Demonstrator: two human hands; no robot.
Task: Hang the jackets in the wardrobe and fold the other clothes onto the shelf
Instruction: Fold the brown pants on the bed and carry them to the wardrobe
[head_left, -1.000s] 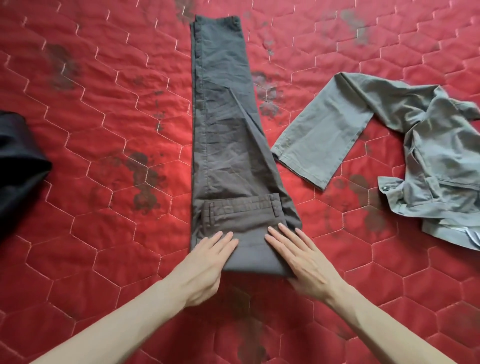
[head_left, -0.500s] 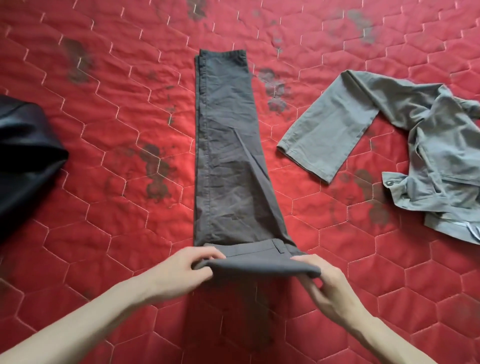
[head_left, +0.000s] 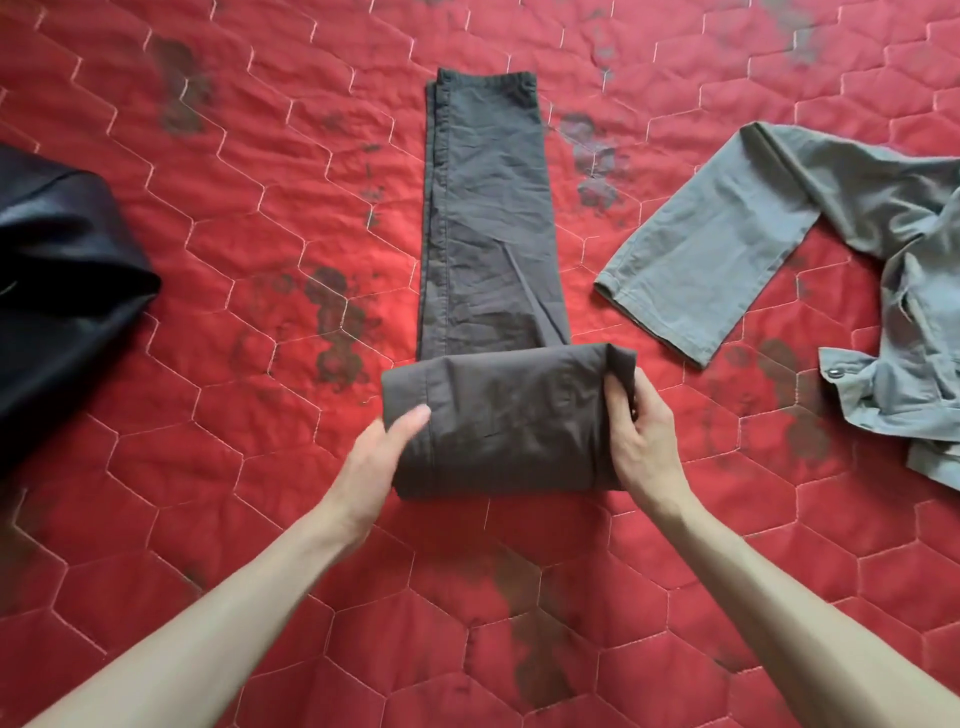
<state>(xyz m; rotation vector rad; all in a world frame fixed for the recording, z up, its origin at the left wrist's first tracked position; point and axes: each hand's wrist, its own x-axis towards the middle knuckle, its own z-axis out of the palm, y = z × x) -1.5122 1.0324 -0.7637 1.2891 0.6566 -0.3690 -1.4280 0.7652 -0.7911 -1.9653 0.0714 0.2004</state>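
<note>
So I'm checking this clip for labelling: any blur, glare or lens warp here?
Head view: the dark trousers, both hands and the grey jacket are sharp; soft even light, no glare; faint shadows; quilt lines bow slightly toward the edges.

The near end of the dark grey trousers (head_left: 488, 249), flat a second ago, is now a thick roll (low centre of the frame), wider than the legs above it. The left hand (head_left: 376, 457) and right hand (head_left: 644, 441) no longer press flat; each grips one end.
</note>
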